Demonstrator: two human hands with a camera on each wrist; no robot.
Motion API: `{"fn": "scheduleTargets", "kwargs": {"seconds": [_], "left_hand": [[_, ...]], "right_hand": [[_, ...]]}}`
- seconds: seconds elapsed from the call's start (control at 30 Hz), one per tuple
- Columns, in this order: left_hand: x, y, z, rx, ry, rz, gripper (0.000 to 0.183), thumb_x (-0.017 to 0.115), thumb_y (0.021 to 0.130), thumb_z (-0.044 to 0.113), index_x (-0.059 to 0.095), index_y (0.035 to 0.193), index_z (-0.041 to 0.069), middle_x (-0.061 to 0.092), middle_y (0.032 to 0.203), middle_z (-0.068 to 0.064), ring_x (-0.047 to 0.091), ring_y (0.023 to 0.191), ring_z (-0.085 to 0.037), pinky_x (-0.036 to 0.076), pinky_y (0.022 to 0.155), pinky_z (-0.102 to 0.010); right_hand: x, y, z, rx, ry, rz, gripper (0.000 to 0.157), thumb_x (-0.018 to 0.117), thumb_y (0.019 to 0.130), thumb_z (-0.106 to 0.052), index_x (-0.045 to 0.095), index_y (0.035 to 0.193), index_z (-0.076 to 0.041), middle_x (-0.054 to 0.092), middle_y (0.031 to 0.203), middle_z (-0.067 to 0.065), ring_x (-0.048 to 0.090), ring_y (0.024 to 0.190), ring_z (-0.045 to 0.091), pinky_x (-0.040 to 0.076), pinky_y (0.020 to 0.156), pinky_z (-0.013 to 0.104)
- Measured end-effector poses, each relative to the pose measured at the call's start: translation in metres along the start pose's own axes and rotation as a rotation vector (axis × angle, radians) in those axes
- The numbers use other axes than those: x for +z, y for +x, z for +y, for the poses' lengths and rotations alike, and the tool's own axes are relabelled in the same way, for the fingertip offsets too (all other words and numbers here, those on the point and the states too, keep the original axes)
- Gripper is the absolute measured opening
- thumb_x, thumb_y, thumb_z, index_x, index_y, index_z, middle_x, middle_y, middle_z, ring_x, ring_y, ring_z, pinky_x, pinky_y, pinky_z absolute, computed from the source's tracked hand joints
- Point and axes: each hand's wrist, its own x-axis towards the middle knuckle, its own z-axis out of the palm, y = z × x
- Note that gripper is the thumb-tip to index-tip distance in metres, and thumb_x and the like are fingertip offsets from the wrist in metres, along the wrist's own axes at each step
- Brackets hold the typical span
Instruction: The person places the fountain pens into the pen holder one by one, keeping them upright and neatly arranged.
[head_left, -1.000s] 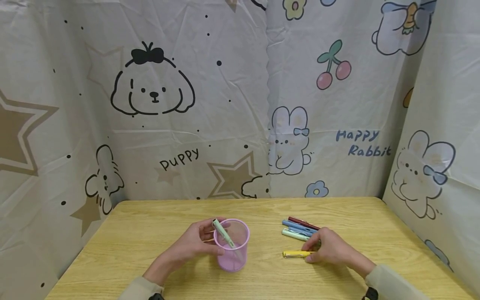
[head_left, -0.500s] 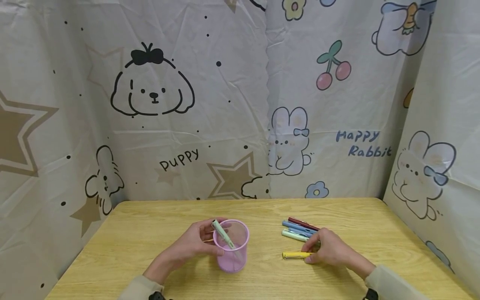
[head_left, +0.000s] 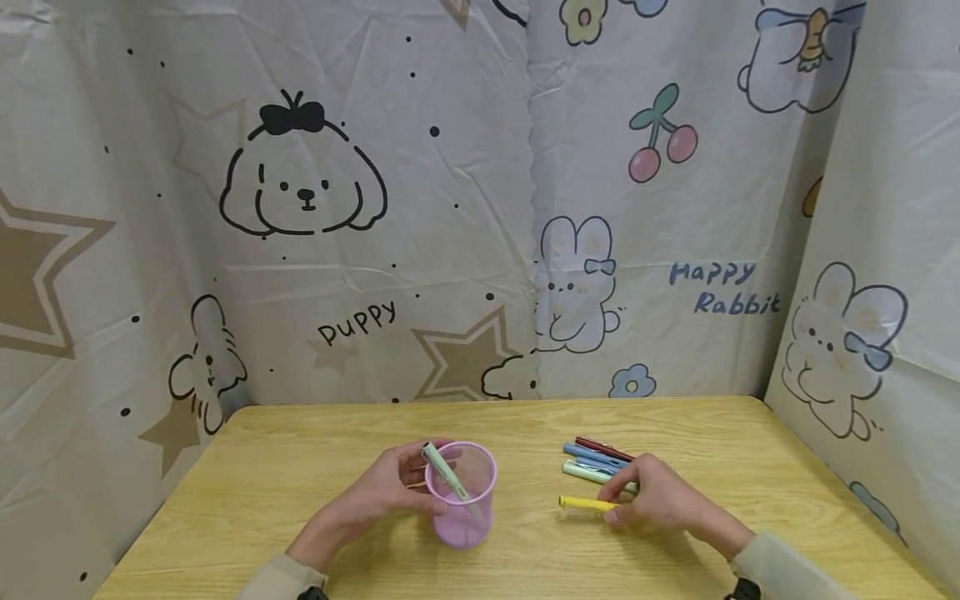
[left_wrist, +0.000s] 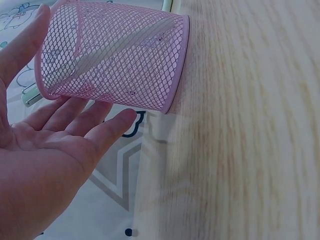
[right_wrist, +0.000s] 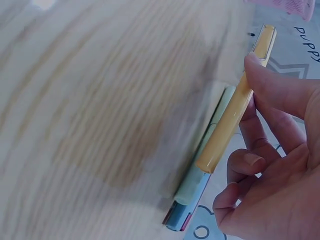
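My left hand (head_left: pixel 378 487) holds a pink mesh pen holder (head_left: pixel 463 527) from its left side, thumb at the front and fingers behind. The holder stands upright on the table, and a light green pen (head_left: pixel 444 471) leans inside it with its end above the rim. To the right, my right hand (head_left: pixel 660 497) pinches a yellow pen (head_left: pixel 585 503) between thumb and fingers. In the right wrist view the yellow pen (right_wrist: pixel 230 117) appears raised off the table, the other fingers curled below it. Just behind that hand lie a light green pen (head_left: pixel 583 472), blue pens (head_left: pixel 596 454) and a dark red pen (head_left: pixel 603 448).
The wooden table (head_left: pixel 315 433) ends at a patterned cloth backdrop (head_left: pixel 450 250) with cartoon drawings, which also closes off both sides. Bare wood lies between the pen holder and the pens.
The yellow pen has risen slightly from the table and shifted a little left with my right hand. My left hand and the pen holder stay in place; the head view tilts slightly.
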Motion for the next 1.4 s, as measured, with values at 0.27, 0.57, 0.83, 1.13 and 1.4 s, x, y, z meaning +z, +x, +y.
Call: {"fn": "scheduleTargets", "kwargs": {"seconds": [0.27,0.57,0.83,1.13,1.4], "left_hand": [[0.0,0.001,-0.001,-0.001,0.002,-0.001,0.08,0.086,0.084,-0.001,0.046,0.154,-0.005,0.053,0.152,-0.026,0.058,0.131,-0.038,0.049,0.11,-0.046],[0.0,0.002,-0.002,0.001,0.001,0.001,0.079,0.086,0.084,-0.002,0.047,0.153,-0.004,0.055,0.15,-0.025,0.059,0.129,-0.037,0.051,0.108,-0.042],[0.0,0.002,-0.002,0.001,0.001,-0.003,0.079,0.086,0.084,-0.001,0.047,0.153,-0.005,0.055,0.149,-0.028,0.059,0.129,-0.038,0.052,0.108,-0.041],[-0.001,0.001,-0.002,-0.001,0.003,0.002,0.08,0.086,0.084,0.0,0.046,0.153,-0.006,0.056,0.148,-0.025,0.06,0.128,-0.035,0.052,0.108,-0.042],[-0.001,0.0,-0.002,-0.01,-0.01,0.001,0.081,0.086,0.084,0.0,0.045,0.154,-0.007,0.055,0.15,-0.024,0.059,0.13,-0.036,0.051,0.109,-0.045]], "right_hand": [[-0.003,-0.002,-0.009,0.048,0.11,-0.005,0.019,0.092,0.08,-0.011,0.084,0.098,-0.01,0.074,0.1,0.003,0.041,0.074,0.019,0.032,0.06,0.026],[-0.002,-0.001,-0.028,0.098,0.168,0.013,0.022,0.091,0.082,-0.012,0.084,0.103,-0.008,0.066,0.091,0.004,0.037,0.072,0.02,0.028,0.059,0.027],[0.002,0.001,-0.043,0.061,0.19,0.028,0.019,0.091,0.083,-0.014,0.084,0.1,-0.009,0.06,0.081,0.003,0.035,0.066,0.017,0.027,0.056,0.024],[0.007,0.003,-0.058,0.06,0.242,0.053,0.022,0.091,0.083,-0.016,0.084,0.103,-0.009,0.071,0.103,0.018,0.034,0.064,0.014,0.03,0.056,0.023],[0.01,0.005,-0.075,0.029,0.277,0.061,0.021,0.09,0.085,-0.016,0.084,0.104,-0.01,0.073,0.125,0.014,0.059,0.119,0.043,0.035,0.069,0.028]]}}
